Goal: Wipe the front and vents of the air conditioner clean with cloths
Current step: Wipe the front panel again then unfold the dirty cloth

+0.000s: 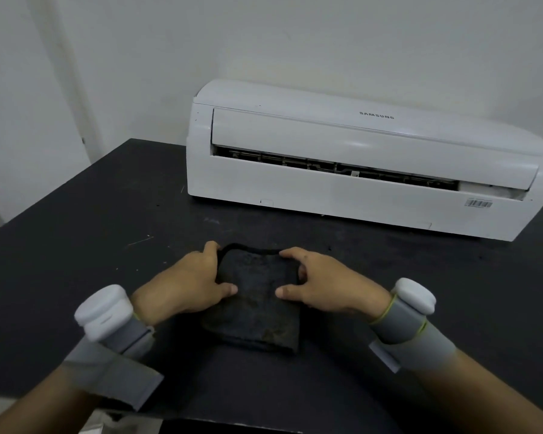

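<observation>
A dark folded cloth (257, 311) lay on the black worktop (76, 245) near the person, well apart from the white air conditioner (358, 198), which stood at the far right with its vent flap ajar. The left hand (198, 277) pinched the cloth's far left corner and the right hand (322, 283) its far right corner. Each grip was closed on the fabric, thumb on top and fingers curled over the far edge.

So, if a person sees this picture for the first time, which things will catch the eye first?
First the white air conditioner, standing on the far right part of the black table, its dark vent slot running along the front. Then the dark cloth at the near middle, gripped by the left hand and the right hand on either side.
</observation>
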Action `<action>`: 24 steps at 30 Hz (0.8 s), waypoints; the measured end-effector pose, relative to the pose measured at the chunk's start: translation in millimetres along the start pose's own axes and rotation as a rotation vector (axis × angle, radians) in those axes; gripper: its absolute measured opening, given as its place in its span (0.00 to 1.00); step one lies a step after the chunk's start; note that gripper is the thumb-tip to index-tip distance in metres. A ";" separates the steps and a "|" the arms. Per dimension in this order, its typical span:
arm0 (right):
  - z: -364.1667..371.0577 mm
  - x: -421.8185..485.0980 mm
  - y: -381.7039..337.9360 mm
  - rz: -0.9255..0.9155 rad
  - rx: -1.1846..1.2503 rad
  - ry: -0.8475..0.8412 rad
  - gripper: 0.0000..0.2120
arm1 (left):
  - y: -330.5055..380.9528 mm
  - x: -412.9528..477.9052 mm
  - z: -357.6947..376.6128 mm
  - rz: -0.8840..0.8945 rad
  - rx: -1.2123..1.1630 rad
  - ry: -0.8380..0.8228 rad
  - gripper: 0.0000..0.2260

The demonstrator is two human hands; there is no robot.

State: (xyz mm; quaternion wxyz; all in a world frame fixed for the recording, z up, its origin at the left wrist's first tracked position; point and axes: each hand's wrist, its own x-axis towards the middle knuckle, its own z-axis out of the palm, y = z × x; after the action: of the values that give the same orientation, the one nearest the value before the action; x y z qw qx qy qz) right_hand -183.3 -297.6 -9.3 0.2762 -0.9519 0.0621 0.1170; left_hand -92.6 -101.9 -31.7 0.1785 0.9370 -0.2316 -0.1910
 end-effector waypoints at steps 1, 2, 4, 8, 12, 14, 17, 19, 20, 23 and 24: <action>1.8 -0.9 -0.2 -0.015 0.019 0.028 0.31 | 0.4 0.2 -0.4 0.003 -0.030 -0.031 0.34; 3.1 -0.9 -0.2 -0.025 0.056 0.055 0.30 | -0.2 0.3 -2.1 0.007 -0.065 -0.049 0.33; 3.6 -0.3 -2.1 -0.025 0.188 0.075 0.26 | -3.0 0.0 -7.0 0.034 -0.143 -0.060 0.29; -1.9 8.5 -21.0 -0.092 0.382 0.085 0.22 | -13.9 0.1 -22.0 0.119 -0.301 -0.028 0.24; -10.0 38.7 -52.5 -0.226 0.300 0.190 0.21 | -37.6 5.3 -49.5 0.143 -0.343 0.139 0.31; -13.2 57.2 -75.2 -0.297 0.284 0.232 0.21 | -54.4 9.3 -67.8 0.140 -0.377 0.211 0.33; -17.4 88.9 -116.8 -0.370 0.255 0.261 0.22 | -84.7 20.3 -101.2 0.111 -0.435 0.332 0.32; -17.0 116.9 -149.5 -0.395 0.217 0.279 0.24 | -109.5 31.2 -128.1 0.080 -0.514 0.415 0.31; -14.3 123.1 -158.5 -0.398 0.194 0.285 0.24 | -116.5 35.0 -133.8 0.067 -0.543 0.446 0.31; -13.2 153.2 -190.4 -0.360 0.114 0.295 0.26 | -139.8 56.6 -159.1 0.010 -0.603 0.537 0.30; -13.4 160.4 -194.3 -0.342 0.085 0.303 0.24 | -141.4 64.1 -161.8 0.000 -0.621 0.546 0.29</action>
State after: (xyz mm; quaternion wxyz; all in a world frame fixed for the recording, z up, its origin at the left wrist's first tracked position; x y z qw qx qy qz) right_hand 9.5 -150.3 59.8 0.3194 -0.9428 -0.0544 -0.0784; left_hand 83.0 23.0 30.4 0.5077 0.8549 -0.1069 0.0038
